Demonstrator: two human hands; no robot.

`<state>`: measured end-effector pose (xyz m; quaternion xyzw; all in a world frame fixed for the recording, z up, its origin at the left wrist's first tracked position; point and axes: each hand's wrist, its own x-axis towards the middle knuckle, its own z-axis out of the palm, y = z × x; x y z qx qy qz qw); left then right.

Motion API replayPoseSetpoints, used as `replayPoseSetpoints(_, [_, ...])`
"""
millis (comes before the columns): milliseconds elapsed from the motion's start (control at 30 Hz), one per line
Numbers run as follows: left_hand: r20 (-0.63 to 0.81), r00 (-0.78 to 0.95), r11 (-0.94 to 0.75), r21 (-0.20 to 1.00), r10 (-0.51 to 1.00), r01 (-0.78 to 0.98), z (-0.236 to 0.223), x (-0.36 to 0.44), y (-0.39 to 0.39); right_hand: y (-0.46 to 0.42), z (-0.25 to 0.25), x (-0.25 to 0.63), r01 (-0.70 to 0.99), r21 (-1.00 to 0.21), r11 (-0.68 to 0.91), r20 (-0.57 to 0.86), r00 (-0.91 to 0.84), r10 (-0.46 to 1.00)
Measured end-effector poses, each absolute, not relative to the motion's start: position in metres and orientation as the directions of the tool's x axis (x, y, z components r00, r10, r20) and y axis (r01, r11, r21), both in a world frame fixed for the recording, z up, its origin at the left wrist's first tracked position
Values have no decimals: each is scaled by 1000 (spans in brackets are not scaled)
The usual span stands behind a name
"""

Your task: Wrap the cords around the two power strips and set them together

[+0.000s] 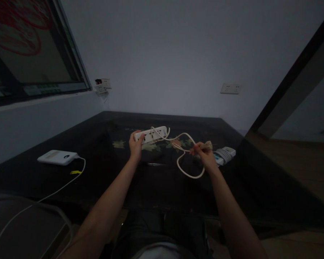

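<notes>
My left hand [136, 144] grips the left end of a white power strip [153, 134], thumb on top of its socket face. A pale cord [187, 135] crosses over the strip's right part and runs in loose loops to the right. My right hand [203, 154] is closed round the cord near its plug end, where a beige plug [208, 145] with thin prongs pokes out past the fingers. Just beyond my right hand lies a second white power strip [225, 155] with its grey cord wound around it.
A white power bank [58, 157] with a white cable [70, 184] and a yellow tag [75, 172] lies at the left of the dark table [156, 187]. Wall sockets [230, 88] sit behind at right, others [102, 85] at left by the window. A chair [24, 230] stands at lower left.
</notes>
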<state>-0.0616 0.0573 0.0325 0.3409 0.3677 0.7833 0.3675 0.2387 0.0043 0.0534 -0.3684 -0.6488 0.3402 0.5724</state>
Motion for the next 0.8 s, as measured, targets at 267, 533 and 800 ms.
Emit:
replayPoseSetpoints(267, [171, -167, -228, 871, 971, -435, 38, -75, 53, 17, 57, 270, -289, -836, 467, 365, 342, 866])
replayPoseSetpoints(533, [62, -276, -252, 629, 959, -735, 39, -65, 59, 20, 50, 279, -295, -912, 284, 223, 225, 949])
replayPoseSetpoints(800, [103, -644, -482, 753, 758, -447, 19, -70, 69, -1, 62, 279, -307, -925, 223, 257, -73, 964])
